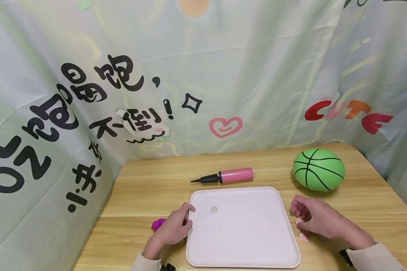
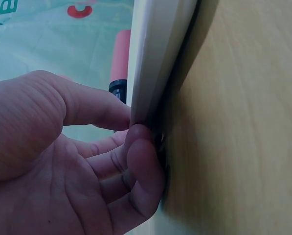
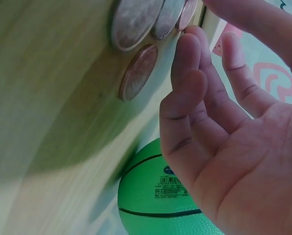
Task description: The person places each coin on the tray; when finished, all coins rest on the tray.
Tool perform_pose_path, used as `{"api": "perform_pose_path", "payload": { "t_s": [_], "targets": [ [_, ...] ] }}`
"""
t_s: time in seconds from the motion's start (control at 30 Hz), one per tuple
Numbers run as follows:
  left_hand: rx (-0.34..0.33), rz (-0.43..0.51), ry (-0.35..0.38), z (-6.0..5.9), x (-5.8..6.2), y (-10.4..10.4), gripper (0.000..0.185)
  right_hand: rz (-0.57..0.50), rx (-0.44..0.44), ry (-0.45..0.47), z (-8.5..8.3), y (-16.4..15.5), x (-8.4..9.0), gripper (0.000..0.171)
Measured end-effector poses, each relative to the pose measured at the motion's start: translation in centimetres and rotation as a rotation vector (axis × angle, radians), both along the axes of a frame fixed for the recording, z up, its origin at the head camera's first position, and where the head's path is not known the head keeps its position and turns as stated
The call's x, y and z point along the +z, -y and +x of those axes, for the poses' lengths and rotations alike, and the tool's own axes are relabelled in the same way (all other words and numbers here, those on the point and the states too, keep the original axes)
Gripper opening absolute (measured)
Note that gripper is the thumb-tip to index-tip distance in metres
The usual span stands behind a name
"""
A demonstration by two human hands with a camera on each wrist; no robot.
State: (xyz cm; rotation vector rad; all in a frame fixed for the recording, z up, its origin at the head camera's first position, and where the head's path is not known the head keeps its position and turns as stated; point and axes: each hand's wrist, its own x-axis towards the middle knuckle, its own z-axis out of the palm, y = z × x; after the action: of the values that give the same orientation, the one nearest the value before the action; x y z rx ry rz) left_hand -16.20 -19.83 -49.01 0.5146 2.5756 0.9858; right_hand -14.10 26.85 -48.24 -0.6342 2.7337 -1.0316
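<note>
While the tray (image 1: pixel 245 237) holds one coin (image 1: pixel 214 210), left hand (image 1: pixel 174 226) pinching its rim, right hand (image 1: pixel 316 217) relaxed.

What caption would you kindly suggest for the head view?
Left hand gripping a tray, right hand near coins, ball beyond.

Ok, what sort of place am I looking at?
Likely a screened-off indoor tabletop workspace: a pale green printed fabric curtain hangs behind a light brown wood-grain tabletop, and a shallow off-white rectangular tray lies on it. Nothing beyond the curtain shows.
</note>
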Motion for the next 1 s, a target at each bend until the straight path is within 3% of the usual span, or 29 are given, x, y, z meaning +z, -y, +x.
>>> {"api": "perform_pose_path", "payload": {
  "t_s": [0.57, 1.0],
  "targets": [
    [0.019, -0.013, 0.014, -0.07, -0.05, -0.13, 0.035, 0.089, -0.113, 0.097, -0.32, -0.14, 0.41, 0.029],
    [0.036, -0.024, 0.026, 0.03, -0.04, -0.22, 0.036, 0.077, -0.095, 0.106, -0.26, -0.39, 0.67, 0.03]
  ]
}}
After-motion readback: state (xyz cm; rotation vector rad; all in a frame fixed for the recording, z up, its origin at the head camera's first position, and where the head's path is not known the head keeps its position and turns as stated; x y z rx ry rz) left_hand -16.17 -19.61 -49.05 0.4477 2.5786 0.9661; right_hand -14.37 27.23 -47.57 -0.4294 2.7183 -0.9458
